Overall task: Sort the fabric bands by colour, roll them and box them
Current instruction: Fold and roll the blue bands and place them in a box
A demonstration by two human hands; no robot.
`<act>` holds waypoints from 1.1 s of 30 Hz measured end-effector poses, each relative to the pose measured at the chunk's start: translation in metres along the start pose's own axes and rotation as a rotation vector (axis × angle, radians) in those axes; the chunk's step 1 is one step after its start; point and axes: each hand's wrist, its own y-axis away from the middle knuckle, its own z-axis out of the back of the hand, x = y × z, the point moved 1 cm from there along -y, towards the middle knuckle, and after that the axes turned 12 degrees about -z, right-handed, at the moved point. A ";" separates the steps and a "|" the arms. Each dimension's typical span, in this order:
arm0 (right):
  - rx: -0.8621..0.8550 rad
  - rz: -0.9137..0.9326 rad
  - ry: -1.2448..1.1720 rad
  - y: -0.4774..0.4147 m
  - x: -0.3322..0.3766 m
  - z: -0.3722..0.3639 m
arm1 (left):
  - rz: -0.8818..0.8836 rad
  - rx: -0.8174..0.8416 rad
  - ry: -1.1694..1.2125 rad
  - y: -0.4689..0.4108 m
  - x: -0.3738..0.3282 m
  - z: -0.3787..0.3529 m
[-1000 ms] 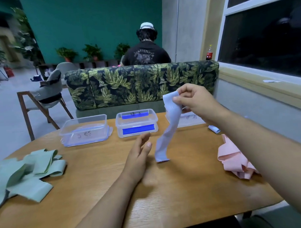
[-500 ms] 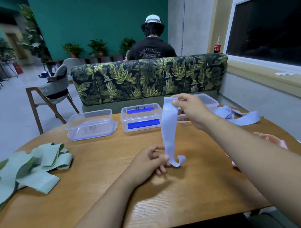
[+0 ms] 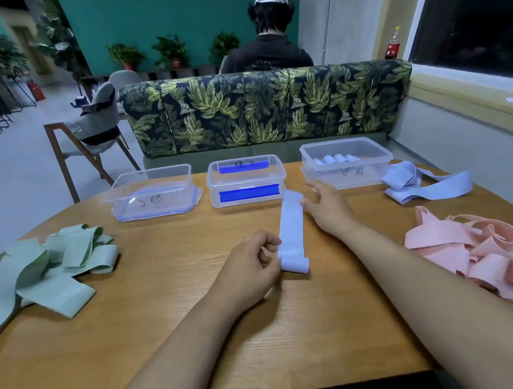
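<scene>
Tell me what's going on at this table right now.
A person is rolling up a light blue band laid flat on the wooden table. The left hand pinches the rolled near end, while the right hand rests straight fingers on the far end. The right-hand box already holds several rolled blue bands. Loose blue bands lie beside it, with green bands piled at left and pink bands at right.
</scene>
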 end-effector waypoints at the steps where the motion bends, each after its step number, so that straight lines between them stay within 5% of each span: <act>1: -0.050 0.030 0.027 0.007 -0.005 0.001 | -0.009 0.038 -0.028 0.001 0.001 0.001; 4: -0.078 0.103 -0.041 0.040 -0.009 0.011 | -0.070 0.162 -0.118 0.003 0.002 0.002; 9: 0.164 0.260 -0.056 0.108 -0.012 0.024 | -0.101 0.271 -0.196 0.007 -0.005 0.001; 20: 0.105 0.179 -0.124 0.153 -0.030 0.034 | -0.051 0.163 -0.135 0.007 -0.012 0.001; 27: 0.252 0.358 0.266 0.144 -0.027 0.027 | -0.060 0.192 -0.117 0.009 -0.011 0.000; 33: 0.189 0.354 0.131 0.136 -0.027 0.025 | -0.066 0.182 -0.089 0.008 -0.008 0.000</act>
